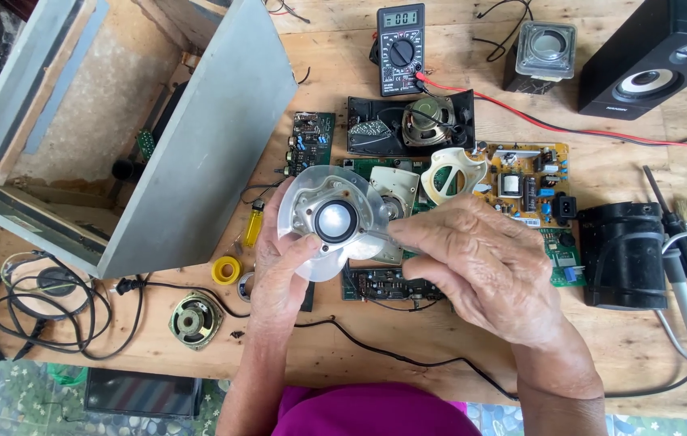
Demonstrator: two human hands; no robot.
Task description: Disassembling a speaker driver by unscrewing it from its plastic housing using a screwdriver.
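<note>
At the far left of the wooden plank counter (pixel 456 339) a coil of black cable (pixel 37 311) lies below a large grey open speaker cabinet (pixel 190 153), tipped on its side with its bare chipboard inside showing. Just right of the coil a small round loose speaker cone (pixel 196 320) rests face up, and near it lie a yellow roll of tape (pixel 226 270) and a yellow-handled screwdriver (pixel 253 224).

The left hand (pixel 279 270) holds a round silver-framed speaker driver with a shiny dome (pixel 331 220) above the middle of the counter, fingers curled under its rim and thumb pressed on the front edge. The right hand (pixel 481 262) comes in from the right, its fingers pinched together on what looks like a thin metal tool (pixel 372 233) whose tip touches the driver beside the dome; the grip itself is partly hidden.

Green and tan circuit boards (pixel 529 182) crowd the space beneath and behind both hands, along with a cream plastic speaker frame (pixel 452 173). Behind them sits a black digital multimeter (pixel 401 48) with red lead. Further right stand a black cylindrical housing (pixel 622 254), a soldering iron and brush (pixel 686 242), and a black bookshelf speaker (pixel 654 56).
</note>
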